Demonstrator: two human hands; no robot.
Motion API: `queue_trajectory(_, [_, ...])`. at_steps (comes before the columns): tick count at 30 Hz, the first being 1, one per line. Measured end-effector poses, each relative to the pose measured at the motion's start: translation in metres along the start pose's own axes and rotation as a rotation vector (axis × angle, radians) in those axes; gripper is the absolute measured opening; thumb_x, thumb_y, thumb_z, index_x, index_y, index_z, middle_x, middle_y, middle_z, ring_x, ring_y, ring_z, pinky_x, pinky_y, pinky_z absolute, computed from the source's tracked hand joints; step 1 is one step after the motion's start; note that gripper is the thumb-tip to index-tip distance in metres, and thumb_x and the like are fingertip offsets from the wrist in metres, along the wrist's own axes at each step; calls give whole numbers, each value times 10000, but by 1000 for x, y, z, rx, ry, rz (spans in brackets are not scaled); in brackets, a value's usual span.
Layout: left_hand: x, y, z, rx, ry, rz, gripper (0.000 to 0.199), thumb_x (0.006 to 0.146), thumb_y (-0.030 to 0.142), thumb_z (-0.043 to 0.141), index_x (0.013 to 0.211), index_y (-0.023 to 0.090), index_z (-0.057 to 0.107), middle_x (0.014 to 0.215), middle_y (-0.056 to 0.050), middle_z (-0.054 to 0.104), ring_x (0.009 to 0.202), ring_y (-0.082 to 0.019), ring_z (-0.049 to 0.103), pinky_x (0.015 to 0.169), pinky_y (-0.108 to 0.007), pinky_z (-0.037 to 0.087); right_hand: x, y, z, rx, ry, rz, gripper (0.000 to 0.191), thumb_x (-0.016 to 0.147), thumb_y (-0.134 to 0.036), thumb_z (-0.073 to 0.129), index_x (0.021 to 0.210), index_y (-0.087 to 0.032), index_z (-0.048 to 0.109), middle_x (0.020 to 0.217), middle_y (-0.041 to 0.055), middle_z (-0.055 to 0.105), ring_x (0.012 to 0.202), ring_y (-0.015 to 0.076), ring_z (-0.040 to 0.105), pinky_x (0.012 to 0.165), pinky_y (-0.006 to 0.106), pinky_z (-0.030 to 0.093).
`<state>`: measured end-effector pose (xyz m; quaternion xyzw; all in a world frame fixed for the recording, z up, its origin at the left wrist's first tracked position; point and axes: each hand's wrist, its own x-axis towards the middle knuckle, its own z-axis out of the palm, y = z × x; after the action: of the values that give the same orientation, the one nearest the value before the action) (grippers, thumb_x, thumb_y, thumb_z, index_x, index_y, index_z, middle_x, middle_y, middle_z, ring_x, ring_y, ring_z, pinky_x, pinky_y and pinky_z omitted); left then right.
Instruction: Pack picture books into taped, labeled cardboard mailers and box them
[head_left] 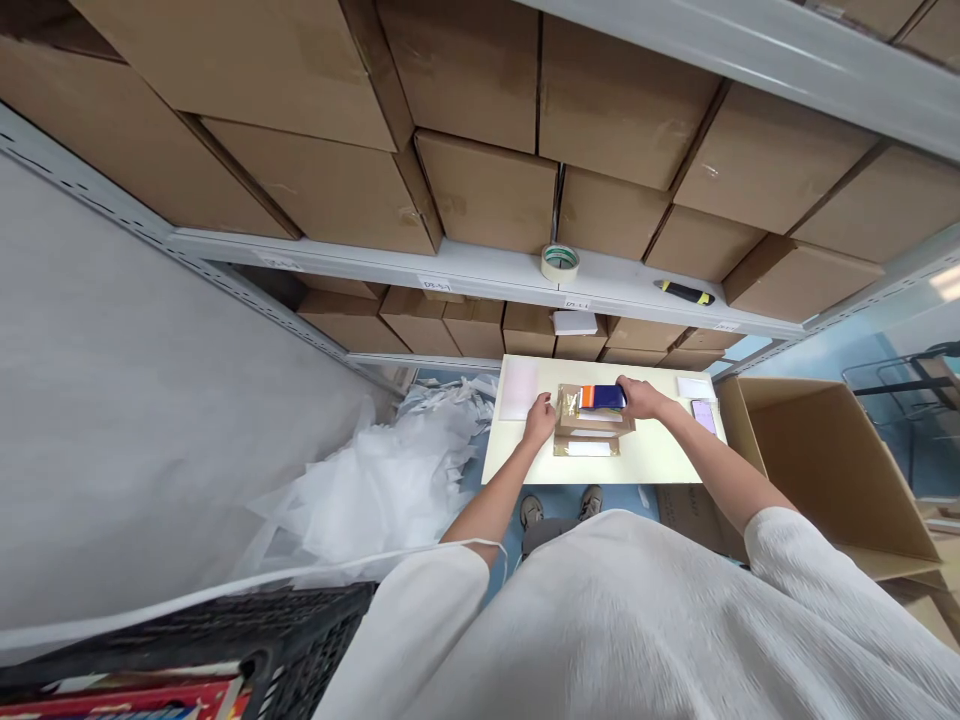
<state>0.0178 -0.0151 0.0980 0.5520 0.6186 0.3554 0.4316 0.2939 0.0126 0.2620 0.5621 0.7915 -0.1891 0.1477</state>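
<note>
On the cream tabletop stands a small brown carton with shiny tape and white labels. My right hand grips a dark blue and orange box over the top of the carton. Beside the carton's left edge is my left hand, its fingers curled; whether they hold anything is too small to tell. A taped flap or second package with a white label shows at the carton's near side.
A phone and white papers lie at the table's right. A large open carton stands beyond. Tape and a cutter rest on the shelf. White wrapping is heaped left; a black crate sits lower left.
</note>
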Motion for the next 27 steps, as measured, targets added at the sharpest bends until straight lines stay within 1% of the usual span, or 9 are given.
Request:
queue_trajectory(2, [0,12,-4,105,-60,149,555,943,178,565,1495,210,602,1564,-148,639,1497,-293,572,1277,-475,443,0,3,5,41,52,-34,462,798,-221,783,1220,-206,595,1178,114,716,1022,275,679,828,320,488])
queue_trajectory(4, [1,26,-7,224,-208,292,728,898,219,665,1610,220,511,1699,-133,517,1616,-306,432,1350,-475,339,0,6,9,90,120,-84,419,790,-202,779,1177,-198,618,1187,116,687,1046,269,667,872,325,509])
queue_trajectory(5, [2,31,-8,285,-285,326,836,880,256,717,1668,226,439,1746,-133,457,1658,-320,361,1371,-493,290,0,7,11,113,144,-104,407,792,-202,778,1170,-195,628,1185,115,680,1043,264,666,889,327,517])
queue_trajectory(7, [2,40,-9,394,-412,336,1030,849,321,796,1744,246,292,1803,-139,361,1708,-344,244,1389,-540,206,-2,7,13,140,161,-125,402,802,-212,781,1178,-193,641,1182,110,684,1041,257,671,908,327,524])
queue_trajectory(10, [3,45,-12,503,-493,310,1167,830,370,848,1776,285,171,1835,-144,287,1731,-343,158,1380,-554,177,-7,6,10,106,119,-96,417,829,-238,778,1221,-201,642,1220,111,715,1080,266,686,885,318,516])
queue_trajectory(13, [8,49,-14,586,-507,270,1215,812,407,881,1778,291,154,1835,-164,278,1729,-345,164,1356,-523,228,-13,3,1,27,36,-34,437,857,-256,763,1271,-210,632,1274,121,735,1085,279,702,829,315,493])
queue_trajectory(16, [16,56,-13,676,-531,232,1261,759,414,925,1770,282,183,1834,-183,269,1719,-381,187,1349,-545,229,-16,1,-9,-26,-18,-14,418,881,-266,745,1280,-219,627,1279,125,751,1094,289,714,839,323,480])
queue_trajectory(22, [24,66,-2,752,-525,201,1253,669,390,977,1729,277,318,1808,-204,325,1686,-446,262,1375,-614,99,-21,5,-13,-47,-57,-52,412,873,-266,760,1261,-219,627,1257,135,769,1123,308,720,949,374,477])
queue_trajectory(27, [24,72,4,846,-537,201,1140,639,385,990,1641,300,453,1786,-180,373,1631,-470,349,1367,-661,9,-30,27,-8,-17,-42,-64,360,915,-353,745,1231,-225,629,1251,136,775,1122,310,731,936,373,467])
